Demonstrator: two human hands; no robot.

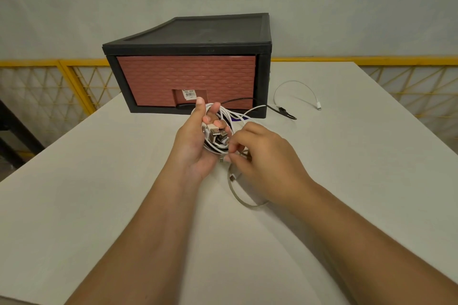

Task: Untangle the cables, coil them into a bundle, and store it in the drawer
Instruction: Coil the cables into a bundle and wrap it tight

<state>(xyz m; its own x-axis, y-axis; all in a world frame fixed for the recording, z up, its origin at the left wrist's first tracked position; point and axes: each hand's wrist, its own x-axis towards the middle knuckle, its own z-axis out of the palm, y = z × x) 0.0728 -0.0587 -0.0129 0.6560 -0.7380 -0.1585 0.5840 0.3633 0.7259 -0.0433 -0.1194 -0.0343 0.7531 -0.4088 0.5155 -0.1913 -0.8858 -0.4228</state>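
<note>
My left hand (195, 141) grips a coiled cable bundle (218, 138) of white and black cords with several USB plugs showing at its middle. My right hand (262, 163) pinches a grey cable (238, 195) close beside the bundle; this cord loops down onto the table below my wrist. A black cable (280, 109) trails from the bundle toward the drawer unit's right corner. Behind the hands stands the drawer unit (190, 39), a black frame with a brick-red drawer front (186, 77), which is closed.
A short white cable (297, 86) lies loose on the white table (99, 205), to the right of the drawer unit. Yellow mesh railings (74, 82) run behind the table on both sides. The table's left edge slants past a dark gap.
</note>
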